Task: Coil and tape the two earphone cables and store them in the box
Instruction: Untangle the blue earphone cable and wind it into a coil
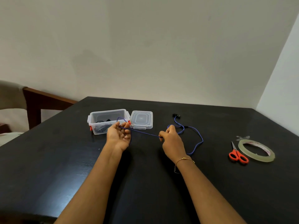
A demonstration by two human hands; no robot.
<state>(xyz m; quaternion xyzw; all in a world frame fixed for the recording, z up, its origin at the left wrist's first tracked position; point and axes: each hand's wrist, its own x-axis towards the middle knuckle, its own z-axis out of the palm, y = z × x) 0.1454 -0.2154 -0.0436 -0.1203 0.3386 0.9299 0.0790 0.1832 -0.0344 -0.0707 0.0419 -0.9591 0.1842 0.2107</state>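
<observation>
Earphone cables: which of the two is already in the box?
The black cable lies inside the clear box; the blue cable is stretched between both hands above the table.

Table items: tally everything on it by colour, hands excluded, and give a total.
Clear: 3 - clear plastic box, clear plastic lid, roll of clear tape
Blue: 1 - blue earphone cable
Black: 1 - black earphone cable inside the box
Orange: 1 - orange-handled scissors
Total: 6

Both forearms extend forward, bare, roughly parallel. Left hand (119, 135) is raised palm-up with fingers loosely curled, the cable (145, 134) looped over its fingertips. Right hand (171, 139) is closed in a fist, knuckles up, pinching the same cable; a thin bracelet (185, 159) sits on the right wrist.
</observation>
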